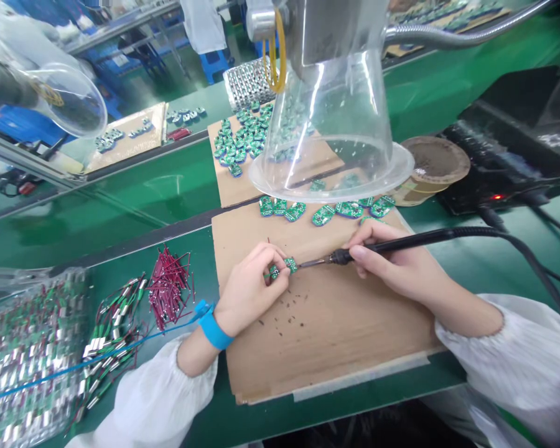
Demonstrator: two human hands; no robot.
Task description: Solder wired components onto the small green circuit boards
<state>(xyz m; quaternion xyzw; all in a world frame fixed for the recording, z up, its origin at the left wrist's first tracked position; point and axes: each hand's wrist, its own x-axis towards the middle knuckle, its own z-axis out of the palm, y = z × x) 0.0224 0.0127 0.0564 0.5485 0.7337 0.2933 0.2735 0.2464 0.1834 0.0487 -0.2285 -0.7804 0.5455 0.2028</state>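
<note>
Pinched in the fingertips of the left hand [247, 289]: one small green circuit board [282, 267], held over a cardboard sheet [326, 330] at lower centre. Right hand [392, 258]: closed pen-style on a black-handled soldering iron [401, 241], its tip just beside the board's edge. Left wrist: blue wrist strap [214, 333]. Upper edge of the sheet: row of green circuit boards [324, 213]. Left of the sheet: bundle of red wires [168, 286]. Upper centre: clear plastic fume hood [331, 124], hanging above the boards.
</note>
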